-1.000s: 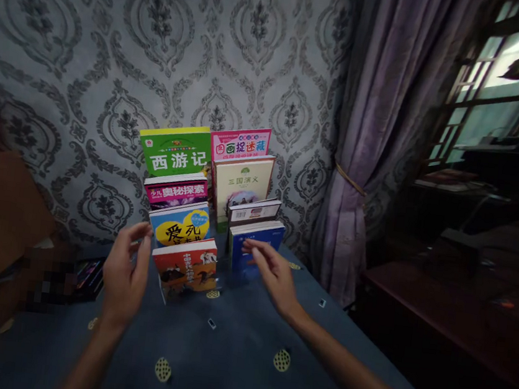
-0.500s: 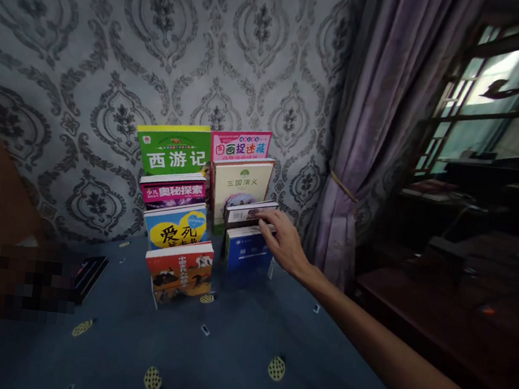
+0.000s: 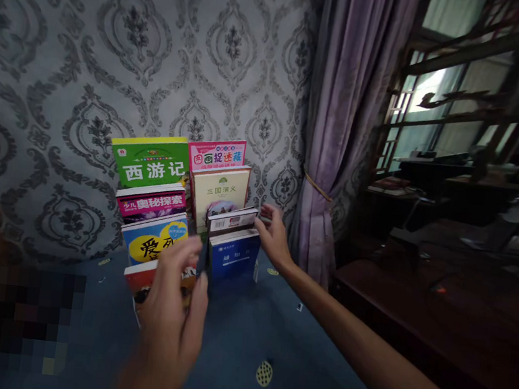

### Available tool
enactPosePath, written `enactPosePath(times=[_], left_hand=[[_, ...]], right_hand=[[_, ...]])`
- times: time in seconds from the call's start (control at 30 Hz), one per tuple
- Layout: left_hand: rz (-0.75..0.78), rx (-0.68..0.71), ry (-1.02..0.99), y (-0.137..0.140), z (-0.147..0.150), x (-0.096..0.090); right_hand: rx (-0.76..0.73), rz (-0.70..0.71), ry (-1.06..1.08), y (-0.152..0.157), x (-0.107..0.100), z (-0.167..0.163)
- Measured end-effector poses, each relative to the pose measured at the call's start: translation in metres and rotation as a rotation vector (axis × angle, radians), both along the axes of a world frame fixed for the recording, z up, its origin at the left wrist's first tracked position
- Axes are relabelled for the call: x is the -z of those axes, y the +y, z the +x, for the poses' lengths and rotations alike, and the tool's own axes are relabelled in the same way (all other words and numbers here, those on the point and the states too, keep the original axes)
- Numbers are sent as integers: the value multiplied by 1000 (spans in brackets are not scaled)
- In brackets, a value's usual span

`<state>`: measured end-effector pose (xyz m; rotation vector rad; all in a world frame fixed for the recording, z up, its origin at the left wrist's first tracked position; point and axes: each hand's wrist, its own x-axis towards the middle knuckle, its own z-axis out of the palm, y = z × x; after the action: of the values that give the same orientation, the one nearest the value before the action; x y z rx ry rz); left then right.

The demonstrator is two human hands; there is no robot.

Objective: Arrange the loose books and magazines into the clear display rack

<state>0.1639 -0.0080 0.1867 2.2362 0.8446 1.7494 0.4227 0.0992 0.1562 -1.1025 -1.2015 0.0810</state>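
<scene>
The left hand [image 3: 169, 328] has come up again at the lower centre of the frame, fingers loosely spread, holding nothing, and covers the orange book [image 3: 137, 277]. The right hand [image 3: 273, 237], open, rests against the edge of the barcode book [image 3: 232, 218]. The books stand stepped, so all titles show.

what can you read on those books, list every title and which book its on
"西游记" on the green book, back left.
"画捉迷藏" on the pink book, back right.
"三国演义" on the cream book.
"奥秘探索" on the magenta book.
"爱" large on the yellow and blue book; the rest is cut off.
Blue book: title too blurred.
Barcode book: print too small.
</scene>
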Motion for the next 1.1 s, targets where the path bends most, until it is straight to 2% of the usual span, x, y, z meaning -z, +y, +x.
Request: enactPosePath(times=[0.1,0.17,0.23,0.33,0.43,0.53,0.67,0.83,1.0,1.1], left_hand=[[-55,-41,143,35,21,-15],[-137,-46,174,59,30,-13],[-242,-17,126,71,34,3],[-365,41,-1,62,41,42],[-388,35,-23,41,55,78],[-415,20,1,37,72,96],[-546,-5,-13,60,83,101],[-728,2,-8,82,81,108],[-800,22,18,85,80,109],[-786,33,15,75,78,106]], right_hand=[[-196,-81,155,13,5,7],[-249,-130,239,16,9,9],[-212,-144,290,11,18,9],[-163,-148,302,-3,40,3],[-166,-153,297,-15,60,-6],[-129,-166,288,-16,71,-12],[-100,-198,277,-9,74,-12],[-75,-221,275,-4,79,-14],[-35,-242,320,2,83,-17],[-22,-247,322,-1,78,-18]])
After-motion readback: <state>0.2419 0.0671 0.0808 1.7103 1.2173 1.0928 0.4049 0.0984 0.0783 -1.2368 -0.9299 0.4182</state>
